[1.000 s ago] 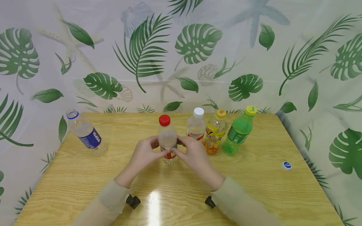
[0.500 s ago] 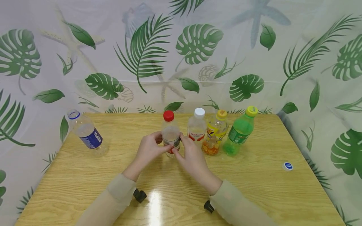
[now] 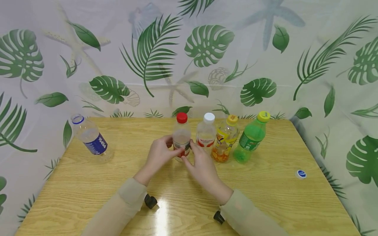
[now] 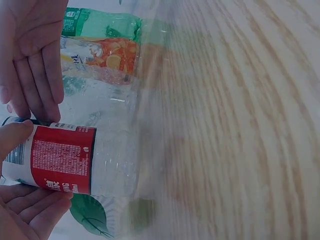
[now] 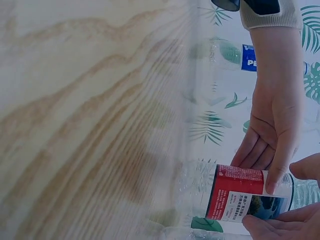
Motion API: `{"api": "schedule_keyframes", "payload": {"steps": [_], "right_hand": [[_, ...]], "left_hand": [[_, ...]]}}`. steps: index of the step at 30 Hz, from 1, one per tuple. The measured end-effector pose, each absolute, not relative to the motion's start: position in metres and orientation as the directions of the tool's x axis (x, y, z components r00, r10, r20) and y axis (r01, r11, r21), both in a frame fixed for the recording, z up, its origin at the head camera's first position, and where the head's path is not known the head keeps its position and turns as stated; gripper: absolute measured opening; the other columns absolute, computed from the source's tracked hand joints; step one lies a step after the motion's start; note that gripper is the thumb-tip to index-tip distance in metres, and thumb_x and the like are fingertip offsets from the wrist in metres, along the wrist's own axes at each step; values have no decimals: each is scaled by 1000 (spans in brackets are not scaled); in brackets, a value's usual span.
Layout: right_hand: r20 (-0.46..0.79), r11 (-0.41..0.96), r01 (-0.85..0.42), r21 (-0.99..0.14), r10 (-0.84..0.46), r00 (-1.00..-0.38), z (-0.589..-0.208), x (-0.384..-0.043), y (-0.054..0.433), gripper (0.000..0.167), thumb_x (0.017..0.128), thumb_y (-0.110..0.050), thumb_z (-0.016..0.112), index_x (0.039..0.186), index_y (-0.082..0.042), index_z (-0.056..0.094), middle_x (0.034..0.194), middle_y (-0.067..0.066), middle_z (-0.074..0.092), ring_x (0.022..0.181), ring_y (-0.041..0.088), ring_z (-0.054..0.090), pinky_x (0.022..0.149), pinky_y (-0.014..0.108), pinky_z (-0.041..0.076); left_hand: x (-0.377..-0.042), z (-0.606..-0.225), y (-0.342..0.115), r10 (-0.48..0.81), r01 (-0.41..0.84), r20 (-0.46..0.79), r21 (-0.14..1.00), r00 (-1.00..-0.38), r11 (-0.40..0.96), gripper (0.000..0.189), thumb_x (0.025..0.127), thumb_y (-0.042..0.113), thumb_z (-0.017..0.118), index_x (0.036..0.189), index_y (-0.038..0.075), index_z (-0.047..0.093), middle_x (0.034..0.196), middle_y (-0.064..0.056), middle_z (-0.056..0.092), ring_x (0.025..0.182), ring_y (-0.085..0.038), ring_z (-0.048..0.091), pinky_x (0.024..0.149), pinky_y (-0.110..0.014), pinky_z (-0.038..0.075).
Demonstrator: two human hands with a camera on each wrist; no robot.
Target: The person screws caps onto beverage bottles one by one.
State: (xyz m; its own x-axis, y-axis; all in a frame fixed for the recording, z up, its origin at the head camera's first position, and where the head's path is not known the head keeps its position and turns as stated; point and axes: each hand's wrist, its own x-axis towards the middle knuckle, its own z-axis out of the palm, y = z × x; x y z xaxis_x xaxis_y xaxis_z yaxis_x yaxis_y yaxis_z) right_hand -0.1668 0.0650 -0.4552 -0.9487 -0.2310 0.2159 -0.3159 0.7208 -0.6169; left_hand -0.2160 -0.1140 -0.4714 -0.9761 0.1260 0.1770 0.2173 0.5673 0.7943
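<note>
A clear plastic bottle with a red cap and a red label [image 3: 181, 135] stands upright near the middle of the table. My left hand [image 3: 159, 151] grips its left side, thumb across the front of the label. From the right, my right hand [image 3: 203, 166] holds the same bottle, fingertips at its side and thumb low on its front. The left wrist view shows the red label [image 4: 62, 157] between both hands. Just right of it stands a white-capped clear bottle [image 3: 206, 132]. Its lower part is partly hidden behind my right hand.
An orange-capped bottle with a yellow label [image 3: 225, 139] and a green bottle with a yellow cap [image 3: 250, 139] continue the row rightward. A capless Pepsi bottle [image 3: 94, 141] stands at the left. A loose blue-and-white cap [image 3: 301, 174] lies on the table [image 3: 265, 200] at the right.
The red-capped bottle has moved to the right and slightly back, closer to the white-capped bottle, with both hands on it. The other bottles and the loose cap keep their places.
</note>
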Motion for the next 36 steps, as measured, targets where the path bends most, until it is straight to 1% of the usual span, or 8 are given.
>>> {"api": "schedule_keyframes", "payload": {"steps": [7,12,19,26,36], "right_hand": [[186,710,-279,-646,-208,-960,-454,-164,65,65,103,-25,72,153,8,48,158,25,52,145,41,55,117,56,48],[194,708,-282,-648,-204,-960,-456,-162,64,66,102,-24,72,154,9,47,158,27,52,143,43,56,115,56,50],[188,688,-267,-675,-190,-964,-457,-160,64,67,103,-24,72,155,9,45,156,28,53,140,43,58,113,56,52],[198,674,-272,-686,-187,-962,-460,-160,65,66,103,-23,71,155,10,45,156,29,52,141,44,57,114,57,50],[186,665,-266,-697,-191,-964,-460,-159,66,66,104,-23,70,156,9,44,158,28,52,142,43,56,115,57,49]], "left_hand": [[-215,-472,-110,126,216,176,763,-976,609,53,87,27,90,131,2,71,120,-15,79,111,-31,76,96,-48,62],[-214,-475,-110,113,209,177,757,-978,619,54,87,29,91,130,3,71,121,-15,79,112,-32,75,97,-49,62],[-212,-476,-106,97,212,193,766,-976,607,55,87,28,91,131,3,71,122,-16,79,112,-32,76,98,-51,61],[-213,-479,-105,85,220,212,768,-973,601,55,85,27,92,130,3,72,122,-15,79,113,-31,75,98,-51,60],[-210,-477,-104,95,227,215,760,-972,609,53,87,27,91,131,4,71,123,-15,78,116,-32,74,98,-52,60]]}}
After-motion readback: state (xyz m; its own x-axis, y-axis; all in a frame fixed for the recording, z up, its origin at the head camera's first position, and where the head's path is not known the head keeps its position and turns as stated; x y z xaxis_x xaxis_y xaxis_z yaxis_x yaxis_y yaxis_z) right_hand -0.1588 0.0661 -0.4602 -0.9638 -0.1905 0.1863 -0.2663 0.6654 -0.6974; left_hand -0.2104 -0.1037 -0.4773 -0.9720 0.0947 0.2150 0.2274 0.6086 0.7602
